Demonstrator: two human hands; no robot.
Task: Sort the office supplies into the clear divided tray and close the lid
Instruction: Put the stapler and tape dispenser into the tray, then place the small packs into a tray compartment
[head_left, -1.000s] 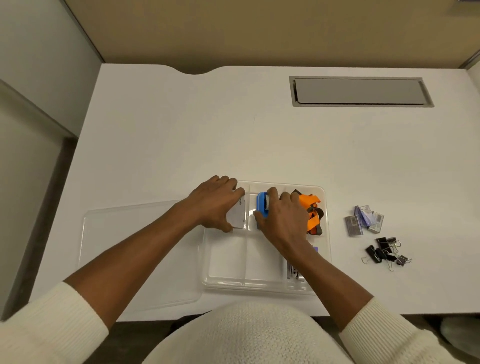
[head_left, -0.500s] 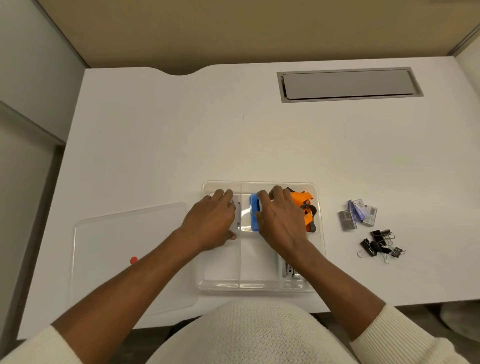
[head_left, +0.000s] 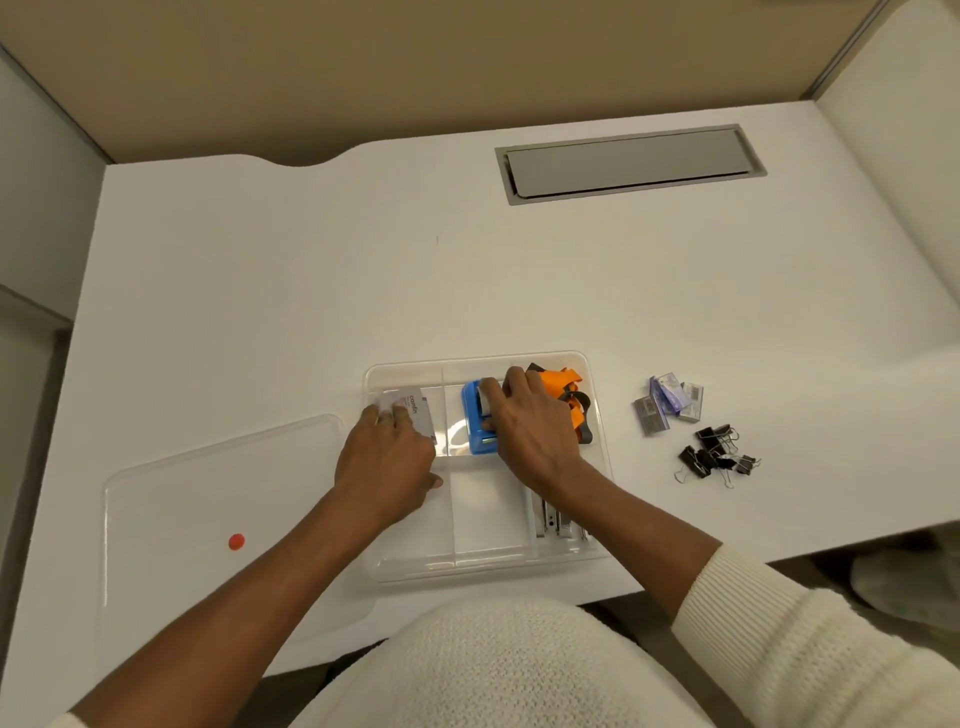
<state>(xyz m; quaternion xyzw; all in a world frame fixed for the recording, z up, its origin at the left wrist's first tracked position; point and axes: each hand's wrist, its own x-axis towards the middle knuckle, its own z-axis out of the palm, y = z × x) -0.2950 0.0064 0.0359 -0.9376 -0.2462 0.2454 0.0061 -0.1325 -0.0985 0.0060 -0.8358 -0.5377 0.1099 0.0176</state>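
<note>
The clear divided tray (head_left: 597, 540) sits at the desk's near edge. My left hand (head_left: 387, 460) rests in its far left compartment, fingers on a white card pack (head_left: 410, 410). My right hand (head_left: 535, 434) covers a blue tape dispenser (head_left: 475, 428) in the far middle compartment. Orange-handled scissors (head_left: 563, 389) lie in the right compartment, and silver staplers (head_left: 558, 522) show at its near end. The clear lid (head_left: 218, 499) lies flat to the left of the tray, with a red dot (head_left: 236, 541) on it.
Small staple boxes (head_left: 667, 402) and a pile of black binder clips (head_left: 714, 454) lie on the white desk right of the tray. A grey cable hatch (head_left: 628, 161) is set into the desk at the back. Partition walls enclose the desk.
My left hand has slid the white card pack leftward, deeper into the far left compartment. My right hand stays on the blue tape dispenser. The camera has shifted a little.
</note>
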